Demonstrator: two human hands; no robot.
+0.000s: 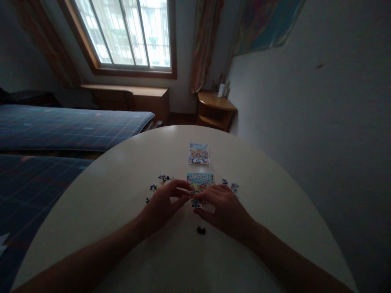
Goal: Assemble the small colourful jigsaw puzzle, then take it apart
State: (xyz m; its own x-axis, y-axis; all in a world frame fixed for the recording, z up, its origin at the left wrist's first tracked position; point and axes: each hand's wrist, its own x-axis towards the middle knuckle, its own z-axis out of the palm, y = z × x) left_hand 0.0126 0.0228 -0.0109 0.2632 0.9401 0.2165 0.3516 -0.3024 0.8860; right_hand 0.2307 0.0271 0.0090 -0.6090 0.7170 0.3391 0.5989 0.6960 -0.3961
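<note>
A partly built jigsaw puzzle (200, 180) lies on the round white table (128, 179). Both my hands rest at its near edge. My left hand (166, 202) has its fingers drawn together, tips touching the puzzle's lower left edge. My right hand (221, 205) meets it fingertip to fingertip and pinches a small blue puzzle piece (194, 202). Loose pieces (161, 179) lie to the left, more pieces (232, 186) to the right, and one dark piece (200, 230) sits nearer to me. A colourful reference picture (198, 154) lies farther back.
Two beds with blue checked covers (67, 126) stand to the left. A barred window (128, 32) is behind, with a wooden desk (128, 95) below it and a corner shelf (215, 108). A plain wall runs along the right.
</note>
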